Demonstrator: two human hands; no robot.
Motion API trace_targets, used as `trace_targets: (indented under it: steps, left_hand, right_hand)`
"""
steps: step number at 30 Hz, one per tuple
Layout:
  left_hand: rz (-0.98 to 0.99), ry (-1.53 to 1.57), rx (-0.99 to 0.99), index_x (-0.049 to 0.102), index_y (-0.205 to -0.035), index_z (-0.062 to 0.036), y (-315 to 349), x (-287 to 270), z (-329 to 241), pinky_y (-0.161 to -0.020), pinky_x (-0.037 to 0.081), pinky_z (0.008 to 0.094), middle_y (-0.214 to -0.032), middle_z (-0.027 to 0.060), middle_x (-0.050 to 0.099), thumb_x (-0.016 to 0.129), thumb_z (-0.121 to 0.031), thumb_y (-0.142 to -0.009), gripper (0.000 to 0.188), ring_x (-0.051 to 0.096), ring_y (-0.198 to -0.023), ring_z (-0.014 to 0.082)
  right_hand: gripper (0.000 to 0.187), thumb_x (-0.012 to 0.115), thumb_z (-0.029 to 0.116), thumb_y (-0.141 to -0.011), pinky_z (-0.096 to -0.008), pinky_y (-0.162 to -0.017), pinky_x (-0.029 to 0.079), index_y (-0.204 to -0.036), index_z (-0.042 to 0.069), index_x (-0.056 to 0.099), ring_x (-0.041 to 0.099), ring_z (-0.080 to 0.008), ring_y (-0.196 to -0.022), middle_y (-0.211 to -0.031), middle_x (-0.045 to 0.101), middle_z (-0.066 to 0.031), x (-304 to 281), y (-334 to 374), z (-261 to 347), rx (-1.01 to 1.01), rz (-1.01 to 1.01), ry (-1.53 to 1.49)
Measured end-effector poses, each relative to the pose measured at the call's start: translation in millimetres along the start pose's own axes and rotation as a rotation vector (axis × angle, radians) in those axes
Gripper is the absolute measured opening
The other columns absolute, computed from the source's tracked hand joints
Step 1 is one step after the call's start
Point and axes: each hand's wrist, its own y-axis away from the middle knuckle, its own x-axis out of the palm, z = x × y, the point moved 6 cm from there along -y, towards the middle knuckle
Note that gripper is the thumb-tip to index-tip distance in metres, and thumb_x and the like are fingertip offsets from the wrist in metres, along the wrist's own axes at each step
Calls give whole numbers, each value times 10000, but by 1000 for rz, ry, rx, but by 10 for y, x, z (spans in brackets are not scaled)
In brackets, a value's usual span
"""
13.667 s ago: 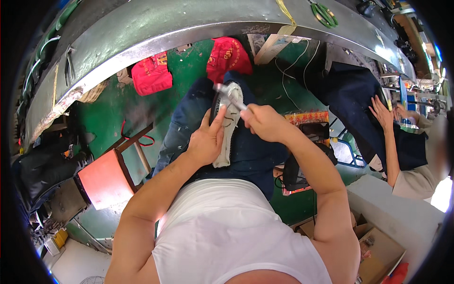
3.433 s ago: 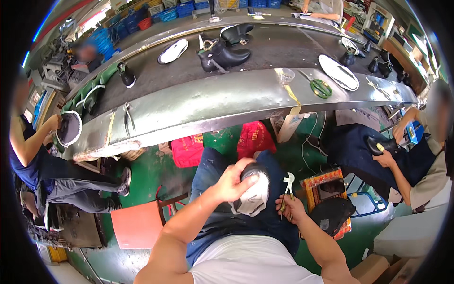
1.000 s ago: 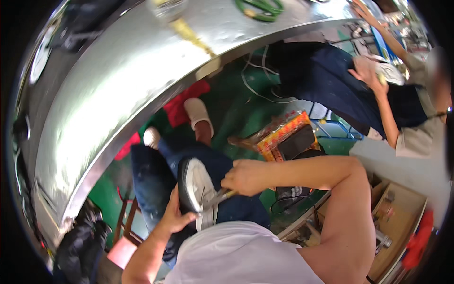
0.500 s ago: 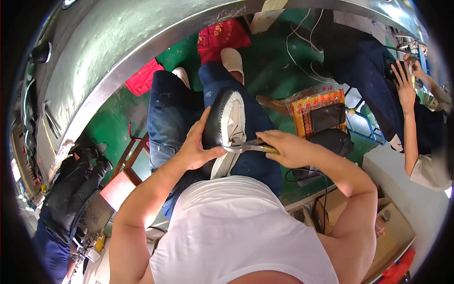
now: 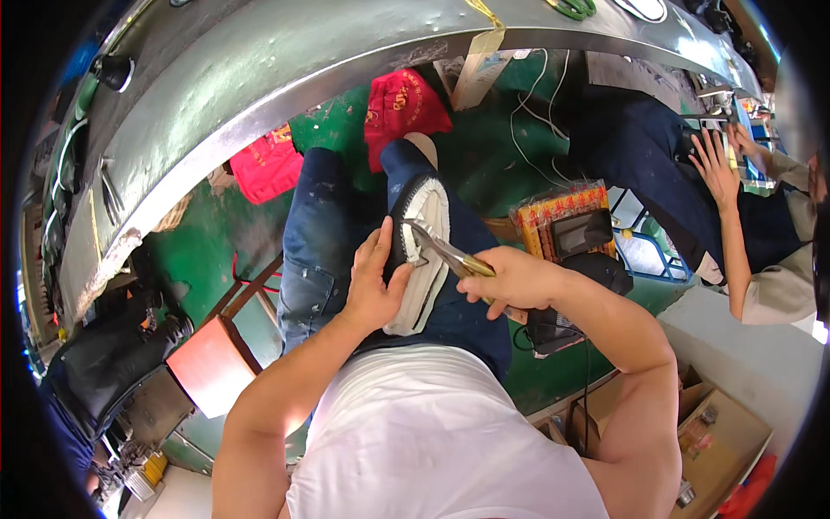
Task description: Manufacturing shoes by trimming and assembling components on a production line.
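Left hand (image 5: 378,281) holds a black shoe (image 5: 422,277), fingers along its left side and thumb near the white underside, which faces up; shoe lies across the dark blue trousers (image 5: 316,251), near side of the metal bench (image 5: 285,56). Right hand (image 5: 517,281) closed round the handles of metal pliers (image 5: 456,258), jaws parted over the underside; cannot tell whether they touch it.

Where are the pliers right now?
In the head view, the pliers are just right of the middle, in the person's right hand, with their tip at the pale underside of the shoe.
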Motion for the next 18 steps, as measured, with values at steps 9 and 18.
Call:
trace_targets:
  steps: [9, 18]
  left_hand:
    - [44, -110, 60, 301, -1527, -252, -149, -92, -84, -946, 505, 459, -1526, 288, 230, 525, -131, -946, 635, 501, -1217, 496]
    - [137, -262, -66, 383, -1483, -270, -154, -133, -191, -904, 523, 486, -1458, 308, 329, 493, -193, -960, 540, 595, -1076, 482]
  right_hand:
    - [216, 594, 217, -963, -265, -566, 463, -1036, 17, 626, 589, -123, -683, -770, 618, -32, 565, -604, -367, -362, -416, -267]
    - [319, 574, 236, -984, -231, -475, 464, -1151, -35, 570, 625, -141, -743, -920, 637, -87, 10, -171, -502, -185, 84, -446]
